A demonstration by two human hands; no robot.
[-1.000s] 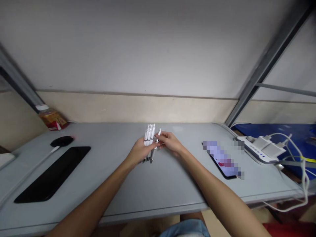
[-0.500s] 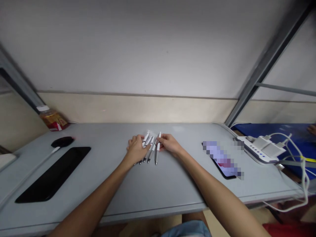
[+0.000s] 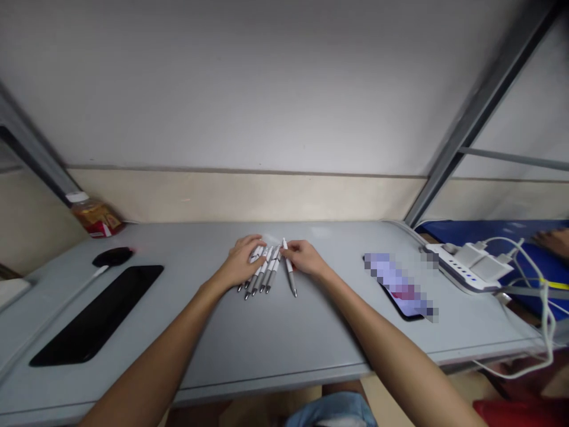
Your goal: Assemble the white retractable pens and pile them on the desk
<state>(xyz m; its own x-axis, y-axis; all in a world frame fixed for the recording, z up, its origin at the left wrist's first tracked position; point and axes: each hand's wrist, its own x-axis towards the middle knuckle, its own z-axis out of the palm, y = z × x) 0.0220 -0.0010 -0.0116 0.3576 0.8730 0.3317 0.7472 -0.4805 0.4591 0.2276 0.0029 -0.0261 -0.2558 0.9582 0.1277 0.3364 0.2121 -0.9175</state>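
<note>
Several white pens with grey grips and silver tips [image 3: 265, 274] lie side by side in a slanting bunch on the grey desk, tips toward me. My left hand [image 3: 240, 262] arches over the bunch's left side, thumb lying on the pens and fingers curled round their far ends; part of the bunch is hidden under it. To the right, my right hand [image 3: 306, 258] pinches the upper part of a single pen [image 3: 290, 277] between thumb and fingers. That pen leans the other way, its tip apart from the bunch.
Left on the desk [image 3: 267, 350] lie a black phone-like slab [image 3: 100, 314], a round black charger [image 3: 112, 257] and a bottle [image 3: 95, 216]. To the right are a lit phone [image 3: 398, 287] and a power strip [image 3: 466, 270] with white cables. Another person's hand [image 3: 553, 240] shows at the far right.
The single pen's tip has swung right, away from the bunch. My left hand has shifted slightly left, and more of the bunched pens show. The other person's hand has moved further into view.
</note>
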